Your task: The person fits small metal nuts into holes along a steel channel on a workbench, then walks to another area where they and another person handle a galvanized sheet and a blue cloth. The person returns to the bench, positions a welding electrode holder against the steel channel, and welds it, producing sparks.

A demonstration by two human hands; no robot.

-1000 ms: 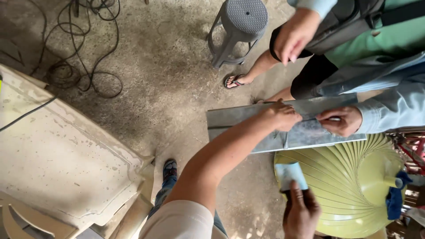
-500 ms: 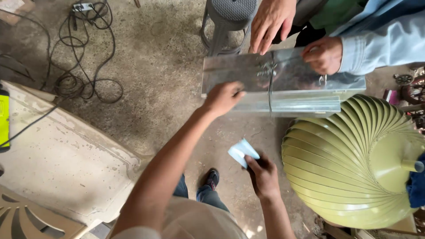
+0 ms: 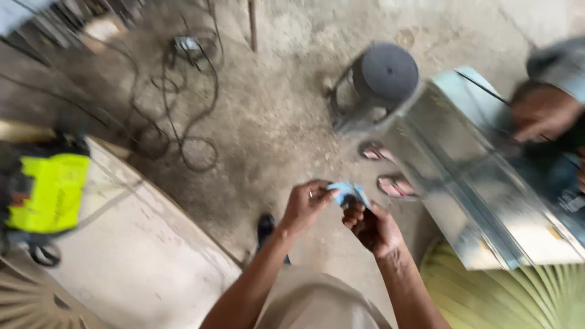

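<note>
Both of my hands meet in front of me over the concrete floor. My left hand (image 3: 306, 206) and my right hand (image 3: 370, 226) pinch a small pale blue piece (image 3: 348, 192) between their fingers. To the right a long shiny sheet-metal duct piece (image 3: 481, 189) lies tilted, and another person's hand (image 3: 542, 113) rests on its far end. The picture is blurred by motion.
A dark grey plastic stool (image 3: 379, 79) stands beyond the duct piece, with another person's sandalled feet (image 3: 390, 176) below it. Black cables (image 3: 177, 91) coil on the floor at upper left. A yellow-green tool (image 3: 52, 192) sits on a pale slab (image 3: 146, 256). A ribbed yellow-green dome (image 3: 518, 298) is lower right.
My left hand left the metal duct piece and came back to join my right hand on the small blue piece. The view swung left, so the duct piece now sits far right.
</note>
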